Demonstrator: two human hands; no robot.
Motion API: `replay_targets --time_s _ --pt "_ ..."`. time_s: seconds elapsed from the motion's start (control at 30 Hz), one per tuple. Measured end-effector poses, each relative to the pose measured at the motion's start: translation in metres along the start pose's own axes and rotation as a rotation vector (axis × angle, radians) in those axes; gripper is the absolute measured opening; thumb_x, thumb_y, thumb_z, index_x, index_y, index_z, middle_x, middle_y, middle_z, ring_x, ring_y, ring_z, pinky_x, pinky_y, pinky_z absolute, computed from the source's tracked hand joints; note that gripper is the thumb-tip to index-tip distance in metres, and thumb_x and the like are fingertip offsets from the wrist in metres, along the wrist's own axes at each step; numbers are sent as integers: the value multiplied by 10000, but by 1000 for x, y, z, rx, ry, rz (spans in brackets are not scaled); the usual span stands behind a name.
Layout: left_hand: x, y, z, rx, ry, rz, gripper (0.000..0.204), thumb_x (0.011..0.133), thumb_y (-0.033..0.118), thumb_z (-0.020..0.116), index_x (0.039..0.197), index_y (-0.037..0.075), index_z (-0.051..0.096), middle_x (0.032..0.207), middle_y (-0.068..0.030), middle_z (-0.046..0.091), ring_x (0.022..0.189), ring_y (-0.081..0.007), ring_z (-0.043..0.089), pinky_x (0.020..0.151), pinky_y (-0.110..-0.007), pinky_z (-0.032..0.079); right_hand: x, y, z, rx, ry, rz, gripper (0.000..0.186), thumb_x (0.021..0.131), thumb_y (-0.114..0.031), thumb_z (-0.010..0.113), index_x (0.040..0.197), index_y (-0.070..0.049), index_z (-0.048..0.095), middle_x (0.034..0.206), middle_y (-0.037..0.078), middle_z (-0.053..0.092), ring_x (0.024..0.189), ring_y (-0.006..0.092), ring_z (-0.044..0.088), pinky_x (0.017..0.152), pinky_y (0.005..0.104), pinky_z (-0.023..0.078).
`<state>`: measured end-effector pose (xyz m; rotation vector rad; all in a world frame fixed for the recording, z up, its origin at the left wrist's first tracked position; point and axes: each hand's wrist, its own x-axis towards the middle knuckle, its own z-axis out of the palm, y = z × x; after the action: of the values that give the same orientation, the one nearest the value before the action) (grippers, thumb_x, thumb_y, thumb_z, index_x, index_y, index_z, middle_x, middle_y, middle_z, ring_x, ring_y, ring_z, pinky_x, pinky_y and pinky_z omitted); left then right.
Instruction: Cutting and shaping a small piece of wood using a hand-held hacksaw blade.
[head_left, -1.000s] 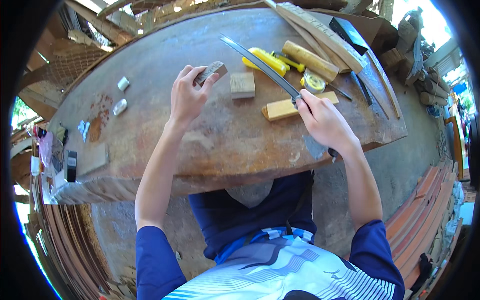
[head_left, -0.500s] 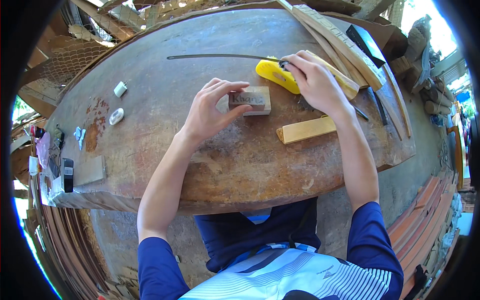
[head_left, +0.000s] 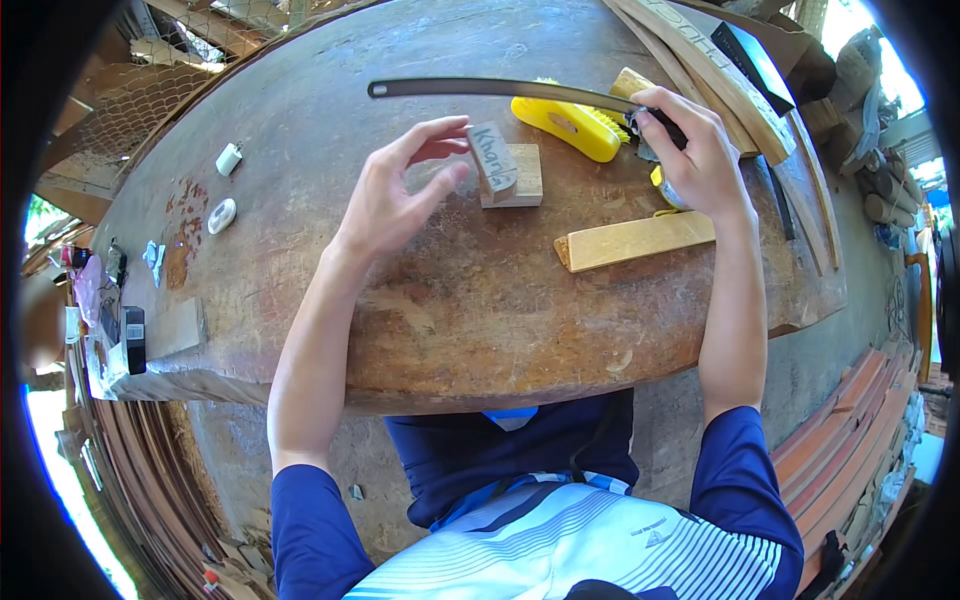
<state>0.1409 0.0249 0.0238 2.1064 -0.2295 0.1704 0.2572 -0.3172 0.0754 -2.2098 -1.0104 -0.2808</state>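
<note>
My left hand (head_left: 400,185) is open, thumb and fingers apart, with its fingertips by the left edge of a small grey block (head_left: 494,160) that bears handwriting. That block stands tilted against a pale wooden block (head_left: 525,178) on the table. My right hand (head_left: 695,150) grips one end of a long, thin, dark hacksaw blade (head_left: 480,88). Its free end, with a small hole, points left above the table. Beneath the blade lies a yellow brush (head_left: 568,128) with yellow bristles. A yellow object (head_left: 668,188) is partly hidden under my right hand.
A flat light wooden piece (head_left: 640,242) lies nearer me. Long boards (head_left: 715,75) and a dark box (head_left: 752,65) are at the far right. At the left are a white plug adapter (head_left: 228,158), a round white item (head_left: 222,215) and a black box (head_left: 133,340) by the table edge (head_left: 230,388).
The grey block has gone from lying level to tilted, and my left hand has drawn slightly left. My right hand has moved right, turning the hacksaw blade so its flat side shows.
</note>
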Motion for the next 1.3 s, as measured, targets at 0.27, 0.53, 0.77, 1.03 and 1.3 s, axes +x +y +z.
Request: replay_targets --time_s 0.27,0.53,0.77,1.03,1.3 --pt "2 13 25 170 -71 -127 1278 660 615 973 1622 24 374 1568 -207 531 1522 -360 445 1283 -489 354 -6 -3 9 -46 -45 -9 185 1017 -200 667 1110 -55 733 931 156 757 793 320 721 750 391 554" --pt "-10 -14 -61 83 -53 -28 1330 618 681 960 1669 122 367 1618 -160 518 1502 -328 473 1261 -587 363 -7 -16 19 -29 -125 -137 169 974 -162 698 1098 -52 731 940 139 777 776 331 728 721 412 565" --pt "-14 9 -74 339 69 258 917 789 665 858 1503 144 612 1395 -113 712 1315 -272 634 1136 -510 507 -9 -24 17 -145 -128 -148 144 966 -162 696 1075 -76 734 905 124 765 722 316 709 674 413 544" --pt "6 70 -7 793 -40 203 905 775 533 891 1511 109 579 1422 -146 678 1368 -345 592 1214 -476 418 -13 -28 22 -159 -112 -196 146 951 -165 708 1068 -82 737 897 128 760 719 321 711 673 421 548" --pt "29 88 -8 895 -214 171 703 766 395 887 1367 88 690 1305 -113 731 1316 -340 621 1187 -445 444 -13 -30 21 -166 -106 -220 161 943 -168 711 1069 -79 756 897 142 763 709 335 709 675 433 551"
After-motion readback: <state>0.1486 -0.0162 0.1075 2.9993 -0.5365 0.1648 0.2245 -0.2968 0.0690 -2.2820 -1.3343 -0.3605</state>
